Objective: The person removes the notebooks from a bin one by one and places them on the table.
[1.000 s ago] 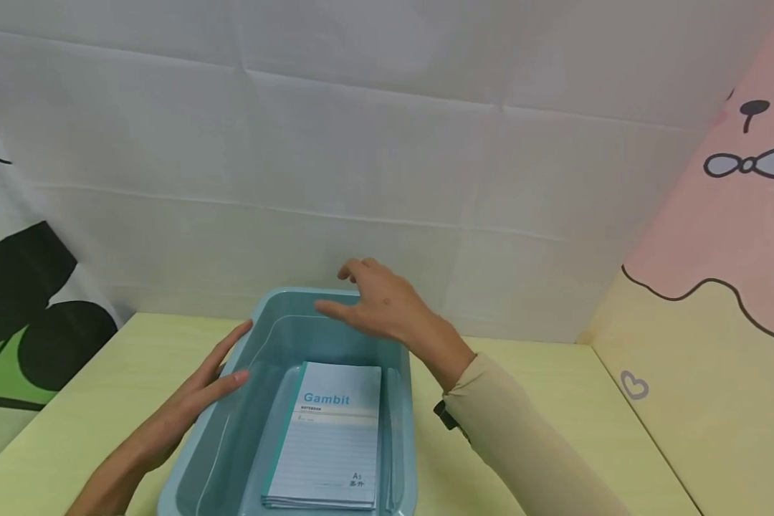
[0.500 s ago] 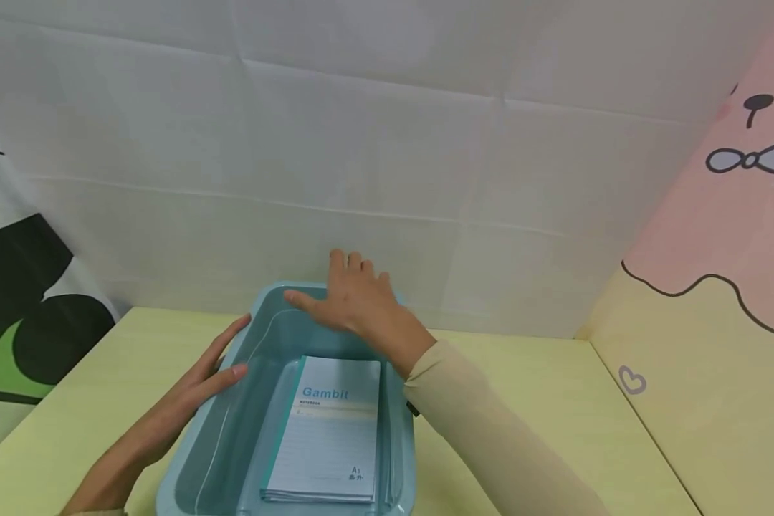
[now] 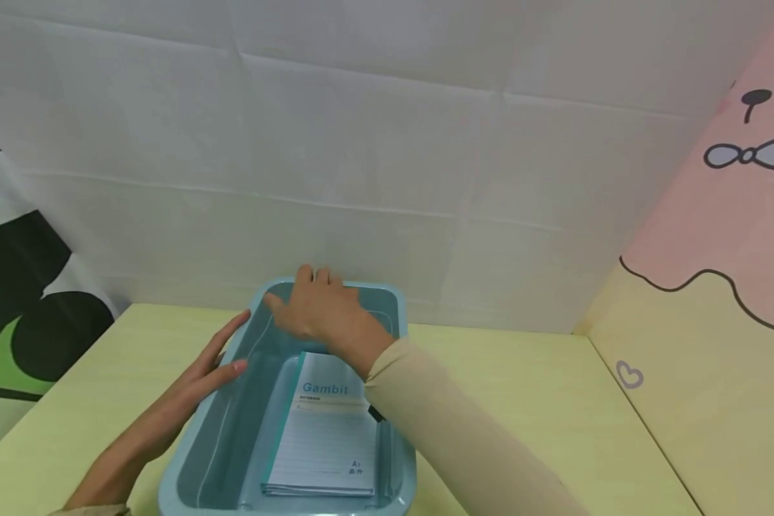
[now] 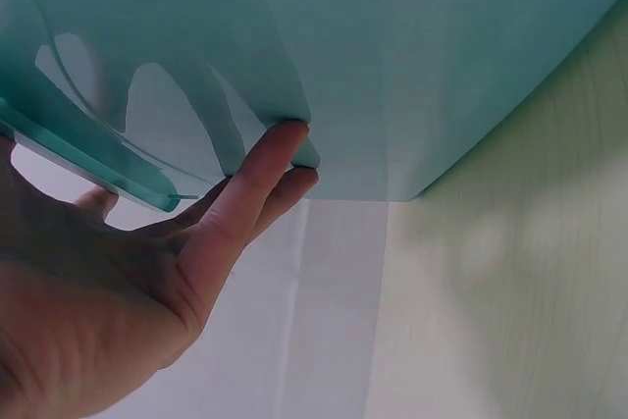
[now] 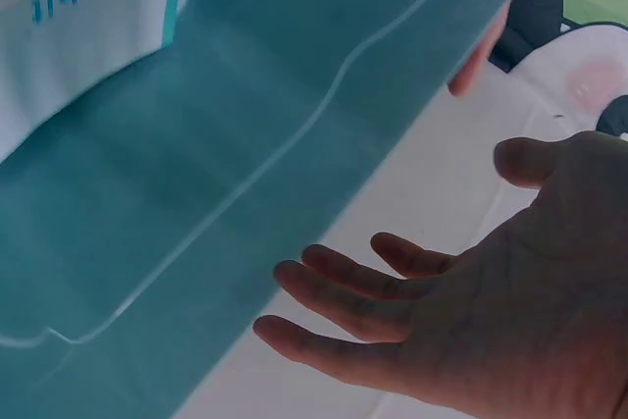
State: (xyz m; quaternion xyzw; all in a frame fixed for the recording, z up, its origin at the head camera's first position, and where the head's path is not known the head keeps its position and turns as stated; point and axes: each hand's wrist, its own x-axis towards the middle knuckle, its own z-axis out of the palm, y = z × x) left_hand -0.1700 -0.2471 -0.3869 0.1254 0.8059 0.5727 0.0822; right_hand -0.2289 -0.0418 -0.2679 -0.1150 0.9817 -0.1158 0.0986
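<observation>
A light blue plastic bin (image 3: 230, 412) stands on the table, with a stack of Gambit notebooks (image 3: 325, 444) lying flat inside. At its left side my left hand (image 3: 196, 387) holds the wall, thumb over the rim and other fingers along the outside. In the left wrist view two fingertips (image 4: 289, 131) press the outer wall under the rim. My right hand (image 3: 322, 308) is over the bin's far end, fingers spread and thumb apart. Nothing is in its palm in the right wrist view, where its fingers (image 5: 334, 350) overlap the bin's edge. The right sleeve partly covers the notebooks.
The pale yellow-green table (image 3: 503, 408) extends on both sides of the bin. A creased white cloth backdrop (image 3: 361, 143) hangs close behind it. A printed panel with a pink cartoon animal (image 3: 722, 215) stands at the right.
My right hand has moved left and slightly nearer, across the bin's far end. My left hand keeps its place on the left wall, and the notebooks stay where they were.
</observation>
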